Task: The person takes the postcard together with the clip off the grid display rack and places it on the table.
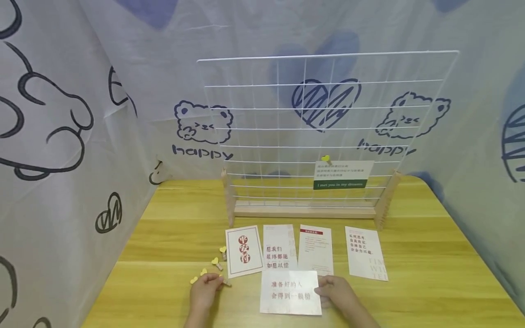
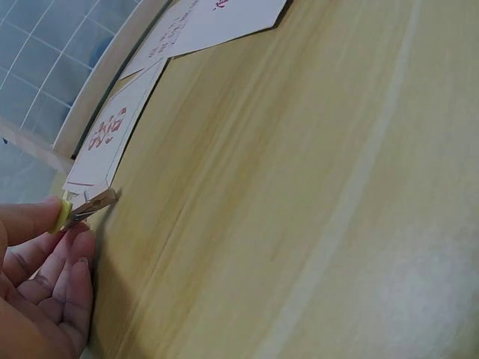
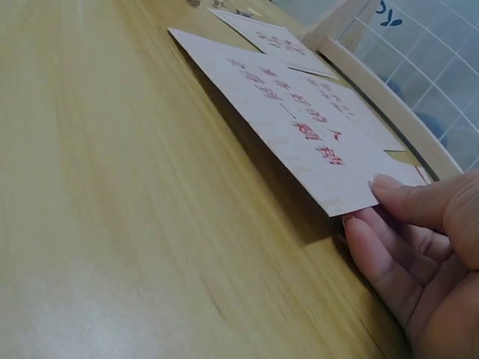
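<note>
My right hand (image 1: 337, 294) pinches the right edge of a white card (image 1: 290, 306) printed with red characters. In the right wrist view the card (image 3: 262, 123) is raised off the table, thumb on top and fingers beneath. My left hand (image 1: 203, 291) is at the left, holding a small wooden clothespin (image 2: 93, 203) with a yellow heart between thumb and fingers. Several more heart clothespins (image 1: 216, 263) lie beside that hand. Behind the held card are a card with a red round-lettered design (image 1: 244, 269), two text cards (image 1: 280, 241) (image 1: 315, 246) and, farther right, another card (image 1: 366, 255).
A white wire grid (image 1: 305, 136) stands in a wooden base (image 1: 303, 212) at the back of the table. A green-and-white card (image 1: 343, 172) hangs on it from a yellow heart clothespin (image 1: 325, 158). Printed cloth (image 1: 135, 41) surrounds the wooden table (image 1: 443, 282).
</note>
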{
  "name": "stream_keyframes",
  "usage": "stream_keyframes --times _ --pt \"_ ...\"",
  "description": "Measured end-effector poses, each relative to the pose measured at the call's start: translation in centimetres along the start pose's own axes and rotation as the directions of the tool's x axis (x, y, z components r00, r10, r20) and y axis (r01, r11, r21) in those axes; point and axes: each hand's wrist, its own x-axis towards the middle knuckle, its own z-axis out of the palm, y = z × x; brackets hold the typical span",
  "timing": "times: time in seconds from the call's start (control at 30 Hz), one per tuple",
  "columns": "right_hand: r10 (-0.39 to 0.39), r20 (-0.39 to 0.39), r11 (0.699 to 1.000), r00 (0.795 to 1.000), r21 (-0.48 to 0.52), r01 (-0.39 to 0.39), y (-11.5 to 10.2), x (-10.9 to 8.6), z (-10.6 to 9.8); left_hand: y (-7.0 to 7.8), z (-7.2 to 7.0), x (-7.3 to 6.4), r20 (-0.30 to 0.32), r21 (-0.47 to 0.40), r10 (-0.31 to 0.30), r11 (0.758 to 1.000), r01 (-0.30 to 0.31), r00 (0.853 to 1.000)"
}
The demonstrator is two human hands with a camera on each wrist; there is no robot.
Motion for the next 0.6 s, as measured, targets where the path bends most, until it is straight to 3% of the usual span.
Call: stream_keyframes --times 0.23,0.4,0.6 --pt "-0.002 0.057 1.0 0.998 0.021 0.001 0.11 -0.06 -0.07 0.22 0.14 0.07 -0.015 0.119 0.014 0.993 -0.012 1.0" --pt "0.012 0.046 1.0 0.999 -0.003 -0.012 0.09 -0.17 0.08 0.34 0.18 0.26 -0.021 0.144 -0.01 0.99 0.013 1.0" --pt "0.018 0.061 0.998 0.998 0.053 -0.021 0.21 -0.14 0.15 0.49 0.14 0.37 -0.025 0.162 -0.019 0.987 0.023 1.0"
